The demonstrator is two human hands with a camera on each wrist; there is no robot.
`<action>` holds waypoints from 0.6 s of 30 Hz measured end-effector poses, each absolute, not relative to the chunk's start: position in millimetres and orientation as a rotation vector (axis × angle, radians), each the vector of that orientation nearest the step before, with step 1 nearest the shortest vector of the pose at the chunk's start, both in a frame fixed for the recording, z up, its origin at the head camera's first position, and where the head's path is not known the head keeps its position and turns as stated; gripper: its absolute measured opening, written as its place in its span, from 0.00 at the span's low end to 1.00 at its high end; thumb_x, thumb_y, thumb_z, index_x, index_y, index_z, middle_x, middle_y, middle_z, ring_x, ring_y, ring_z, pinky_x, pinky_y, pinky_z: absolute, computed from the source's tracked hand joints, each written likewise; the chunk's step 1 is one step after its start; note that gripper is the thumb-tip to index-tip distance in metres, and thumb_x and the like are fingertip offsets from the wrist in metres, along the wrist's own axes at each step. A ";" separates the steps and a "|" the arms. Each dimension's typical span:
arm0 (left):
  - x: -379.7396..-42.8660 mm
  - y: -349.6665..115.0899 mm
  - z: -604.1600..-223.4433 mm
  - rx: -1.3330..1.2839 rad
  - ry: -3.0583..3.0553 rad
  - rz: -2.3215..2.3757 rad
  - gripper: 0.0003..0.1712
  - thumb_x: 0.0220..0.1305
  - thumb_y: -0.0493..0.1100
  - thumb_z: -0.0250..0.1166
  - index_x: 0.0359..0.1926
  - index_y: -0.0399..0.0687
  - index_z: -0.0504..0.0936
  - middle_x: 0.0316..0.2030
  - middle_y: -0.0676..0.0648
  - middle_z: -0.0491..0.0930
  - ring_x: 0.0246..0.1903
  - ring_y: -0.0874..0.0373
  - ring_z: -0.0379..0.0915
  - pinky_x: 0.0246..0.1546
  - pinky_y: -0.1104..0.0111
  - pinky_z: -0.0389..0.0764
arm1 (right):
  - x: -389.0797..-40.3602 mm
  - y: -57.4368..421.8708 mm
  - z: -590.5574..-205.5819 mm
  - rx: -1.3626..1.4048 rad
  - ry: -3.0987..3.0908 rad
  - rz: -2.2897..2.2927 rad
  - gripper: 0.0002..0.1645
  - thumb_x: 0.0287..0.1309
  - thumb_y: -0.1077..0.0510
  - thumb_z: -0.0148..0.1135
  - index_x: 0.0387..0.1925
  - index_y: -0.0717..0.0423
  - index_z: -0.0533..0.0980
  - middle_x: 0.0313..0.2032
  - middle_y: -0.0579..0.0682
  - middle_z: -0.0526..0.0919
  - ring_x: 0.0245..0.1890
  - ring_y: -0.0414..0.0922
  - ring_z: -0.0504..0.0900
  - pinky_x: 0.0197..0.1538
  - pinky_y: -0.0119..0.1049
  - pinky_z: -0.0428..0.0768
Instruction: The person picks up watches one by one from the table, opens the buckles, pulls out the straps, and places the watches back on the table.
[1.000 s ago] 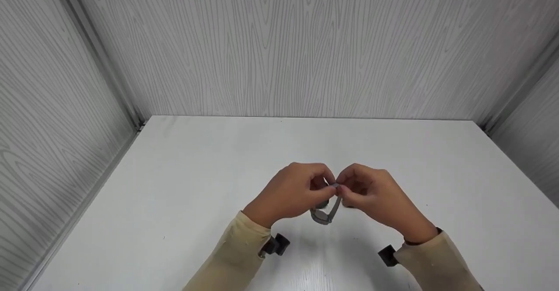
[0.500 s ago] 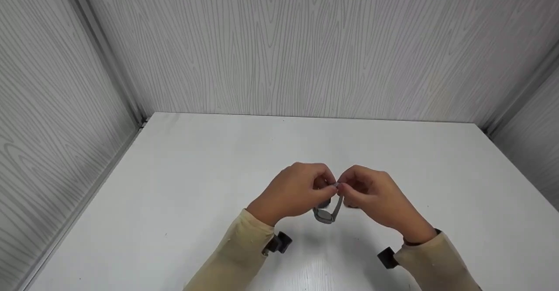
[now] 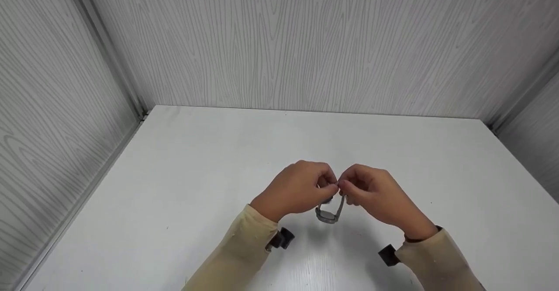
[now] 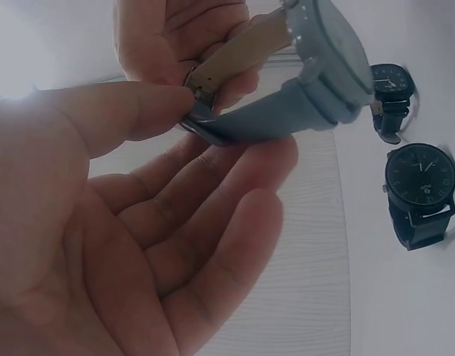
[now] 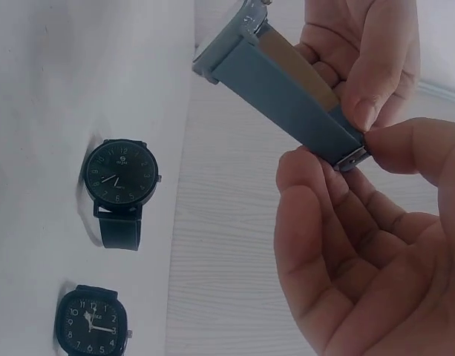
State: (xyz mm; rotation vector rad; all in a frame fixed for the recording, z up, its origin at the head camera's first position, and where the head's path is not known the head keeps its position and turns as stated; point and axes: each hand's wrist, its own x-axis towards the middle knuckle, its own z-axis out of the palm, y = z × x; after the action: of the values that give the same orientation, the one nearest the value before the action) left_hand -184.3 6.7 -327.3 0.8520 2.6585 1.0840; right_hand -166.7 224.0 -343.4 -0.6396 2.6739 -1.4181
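White panels with grey wood grain [image 3: 279, 42] rise well behind the grey-blue wristwatch with a smooth strap and rounded case [image 5: 279, 98], which is held above a matte white tabletop [image 3: 218, 151]. Beige sleeves [image 3: 240, 245] come up on either side of that watch from its near side, each carrying a small black block-shaped mount [image 3: 388, 255]. Left of the watch, the left hand [image 3: 295, 190] pinches the strap between thumb and fingertip, its other fingers loosely bent; from the right, the right hand [image 3: 377, 192] pinches at the buckle end, its thumb nearly meeting the left one. Apart from the grey-blue watch lie a black round-dialled wristwatch [image 5: 122, 174] and a black wristwatch with a rounded-square dial [image 5: 92, 320], both untouched. Smallest is the silvery metal buckle [image 5: 351, 158] at the strap's pinched end. Judging by the loop, the strap ends are already brought together; whether the pin sits in a hole cannot be told, so the fastening seems partway, and letting go remains to be done.
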 end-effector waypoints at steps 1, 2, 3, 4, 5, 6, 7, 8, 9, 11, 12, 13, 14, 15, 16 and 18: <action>-184.5 6.5 -327.7 0.853 2.667 1.079 0.08 0.73 0.48 0.61 0.42 0.54 0.86 0.28 0.63 0.83 0.29 0.67 0.77 0.35 0.68 0.78 | -167.0 224.0 -343.7 -0.654 2.676 -1.414 0.10 0.73 0.52 0.62 0.41 0.54 0.82 0.31 0.53 0.85 0.29 0.44 0.82 0.36 0.35 0.83; -184.5 6.1 -328.0 0.856 2.676 1.073 0.09 0.74 0.49 0.61 0.42 0.54 0.86 0.28 0.62 0.83 0.29 0.67 0.77 0.35 0.68 0.77 | -167.3 223.9 -344.1 -0.670 2.678 -1.411 0.10 0.74 0.52 0.62 0.41 0.54 0.82 0.31 0.53 0.84 0.28 0.44 0.81 0.35 0.35 0.82; -184.6 5.7 -328.5 0.858 2.683 1.069 0.10 0.75 0.49 0.60 0.42 0.54 0.86 0.28 0.62 0.82 0.29 0.67 0.77 0.35 0.68 0.77 | -167.5 223.6 -344.6 -0.681 2.675 -1.411 0.10 0.74 0.52 0.62 0.41 0.54 0.81 0.31 0.54 0.84 0.28 0.44 0.81 0.35 0.35 0.81; -184.9 5.6 -328.4 0.860 2.687 1.067 0.11 0.76 0.50 0.60 0.42 0.53 0.86 0.28 0.61 0.82 0.29 0.66 0.76 0.35 0.68 0.77 | -167.9 223.7 -344.5 -0.689 2.672 -1.409 0.10 0.74 0.52 0.62 0.41 0.54 0.81 0.31 0.53 0.84 0.28 0.44 0.80 0.34 0.34 0.81; -185.4 5.5 -328.5 0.861 2.688 1.067 0.11 0.76 0.50 0.59 0.42 0.53 0.86 0.28 0.60 0.82 0.29 0.66 0.75 0.35 0.68 0.77 | -168.3 223.8 -344.4 -0.697 2.668 -1.408 0.10 0.74 0.52 0.62 0.41 0.55 0.81 0.32 0.54 0.84 0.28 0.44 0.80 0.34 0.34 0.80; -185.8 5.2 -328.6 0.864 2.685 1.072 0.11 0.77 0.50 0.59 0.42 0.52 0.86 0.28 0.59 0.82 0.28 0.66 0.75 0.34 0.69 0.77 | -168.7 223.8 -344.3 -0.702 2.660 -1.408 0.11 0.74 0.52 0.62 0.41 0.55 0.81 0.32 0.53 0.84 0.28 0.44 0.80 0.34 0.34 0.80; -186.2 4.8 -328.7 0.866 2.677 1.079 0.11 0.77 0.50 0.60 0.42 0.52 0.86 0.28 0.59 0.82 0.28 0.66 0.75 0.34 0.69 0.77 | -169.1 223.8 -344.3 -0.707 2.655 -1.406 0.11 0.74 0.52 0.61 0.42 0.56 0.81 0.32 0.53 0.84 0.28 0.44 0.80 0.34 0.34 0.80; -186.7 4.6 -328.9 0.871 2.666 1.084 0.11 0.77 0.50 0.60 0.42 0.52 0.86 0.27 0.58 0.82 0.28 0.66 0.75 0.34 0.69 0.77 | -169.3 223.9 -344.3 -0.712 2.648 -1.407 0.12 0.74 0.52 0.61 0.42 0.57 0.81 0.32 0.52 0.84 0.28 0.43 0.80 0.34 0.34 0.80; -187.1 4.4 -329.0 0.877 2.653 1.093 0.11 0.77 0.50 0.61 0.42 0.51 0.85 0.27 0.58 0.82 0.27 0.66 0.75 0.34 0.70 0.77 | -169.5 224.2 -344.3 -0.714 2.640 -1.409 0.12 0.74 0.52 0.61 0.42 0.58 0.80 0.32 0.52 0.84 0.28 0.43 0.80 0.34 0.34 0.80; -188.0 4.3 -329.3 0.890 2.627 1.105 0.10 0.76 0.50 0.62 0.43 0.51 0.85 0.27 0.57 0.81 0.27 0.66 0.76 0.33 0.70 0.77 | -169.6 225.5 -344.4 -0.718 2.621 -1.424 0.12 0.74 0.53 0.60 0.43 0.60 0.80 0.33 0.52 0.83 0.29 0.43 0.79 0.34 0.33 0.80; -188.4 4.5 -329.3 0.899 2.620 1.110 0.10 0.76 0.50 0.62 0.42 0.51 0.85 0.27 0.57 0.81 0.27 0.66 0.75 0.33 0.71 0.77 | -169.5 226.3 -344.3 -0.719 2.612 -1.435 0.12 0.75 0.54 0.60 0.43 0.60 0.80 0.33 0.52 0.83 0.29 0.43 0.79 0.34 0.33 0.80; -188.8 4.9 -329.5 0.904 2.611 1.114 0.10 0.76 0.50 0.63 0.42 0.51 0.85 0.27 0.58 0.81 0.27 0.66 0.76 0.32 0.71 0.77 | -169.3 227.1 -344.2 -0.720 2.603 -1.447 0.11 0.75 0.54 0.60 0.43 0.60 0.80 0.33 0.52 0.83 0.28 0.42 0.79 0.34 0.33 0.80; -189.1 5.5 -329.5 0.908 2.604 1.114 0.10 0.76 0.50 0.63 0.43 0.51 0.85 0.27 0.58 0.81 0.27 0.66 0.76 0.32 0.71 0.77 | -169.1 227.9 -344.2 -0.718 2.594 -1.457 0.11 0.75 0.55 0.59 0.43 0.60 0.79 0.33 0.53 0.83 0.28 0.43 0.79 0.34 0.33 0.79; -189.4 6.1 -329.6 0.912 2.601 1.111 0.10 0.76 0.50 0.63 0.43 0.51 0.85 0.28 0.58 0.81 0.27 0.66 0.76 0.32 0.71 0.77 | -168.9 228.6 -344.0 -0.716 2.587 -1.463 0.11 0.75 0.55 0.59 0.43 0.60 0.79 0.33 0.53 0.83 0.29 0.43 0.79 0.34 0.33 0.79; -189.5 6.4 -329.6 0.911 2.599 1.108 0.10 0.76 0.50 0.63 0.43 0.51 0.85 0.28 0.58 0.81 0.27 0.67 0.76 0.32 0.71 0.78 | -168.9 228.7 -343.9 -0.716 2.583 -1.466 0.10 0.75 0.55 0.59 0.43 0.59 0.79 0.34 0.53 0.83 0.29 0.43 0.79 0.34 0.33 0.80; -189.5 7.1 -329.1 0.913 2.609 1.092 0.09 0.76 0.50 0.63 0.42 0.51 0.84 0.27 0.59 0.81 0.27 0.67 0.76 0.32 0.71 0.78 | -169.0 228.3 -343.7 -0.713 2.581 -1.460 0.10 0.75 0.55 0.59 0.43 0.58 0.79 0.34 0.53 0.83 0.29 0.47 0.81 0.34 0.34 0.81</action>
State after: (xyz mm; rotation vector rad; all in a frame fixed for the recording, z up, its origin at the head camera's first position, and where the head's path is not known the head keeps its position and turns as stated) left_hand -189.5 7.1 -329.1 0.9131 2.6091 1.0918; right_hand -169.0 228.3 -343.7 -0.7129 2.5815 -1.4599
